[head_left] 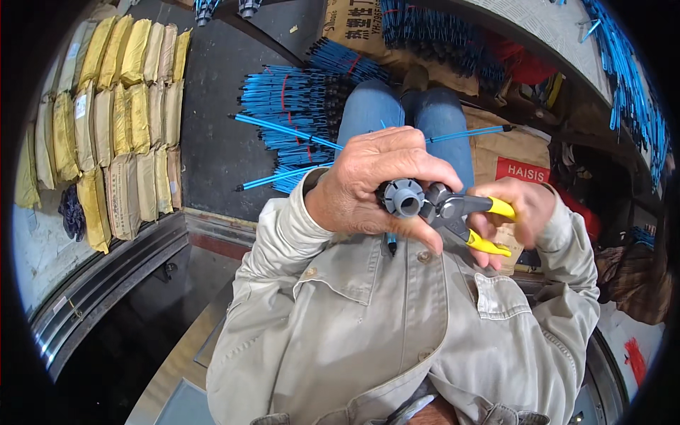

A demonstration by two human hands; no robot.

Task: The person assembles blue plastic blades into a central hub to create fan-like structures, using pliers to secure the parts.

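Note:
My left hand [375, 177] is wrapped round a round hub [406, 201] with a grey ring and a black slotted rim. Thin blue rods [287, 130] with black tips fan out from behind that hand to both sides, and one points down in front of my shirt. From the right, my right hand [524, 205] grips the yellow handles of a pair of pliers [460, 208], which stand apart. The dark jaws meet the right side of the hub's rim; what lies between them is too small to make out.
Stacked bundles of blue rods [283, 95] lie beyond my knees, some tied with red bands. More blue rods [630, 92] hang over a pale ledge [552, 28] at upper right. Rows of yellow and tan packets [131, 120] stand at left. Brown sacks [496, 152] lie around my legs.

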